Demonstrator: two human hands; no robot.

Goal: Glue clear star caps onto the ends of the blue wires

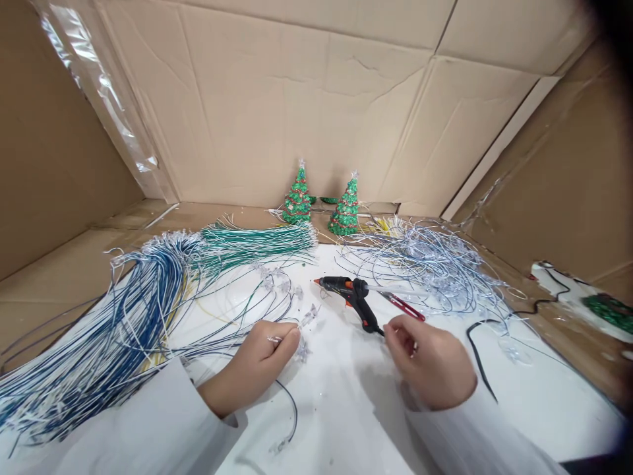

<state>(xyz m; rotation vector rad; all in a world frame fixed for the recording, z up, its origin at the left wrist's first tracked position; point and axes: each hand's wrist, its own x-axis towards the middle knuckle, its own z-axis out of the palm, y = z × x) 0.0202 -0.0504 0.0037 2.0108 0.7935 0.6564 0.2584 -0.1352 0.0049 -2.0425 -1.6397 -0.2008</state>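
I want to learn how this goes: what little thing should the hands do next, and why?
Probably the right hand should close around the glue gun handle. Its fingers are already beside the handle's end, empty, while the left hand pinches a small clear star piece on a wire close to the gun's orange tip.

- A white table top (346, 409) lies inside cardboard walls.
- A black glue gun (352, 294) lies near its middle.
- Red-handled snips (403, 305) lie just right of the gun.
- Blue wires (113, 336) spread far left of it; green wires (252, 243) behind-left.
- Pale tangled wires (435, 264) lie behind-right.
- Two small green trees (321, 201) stand behind.
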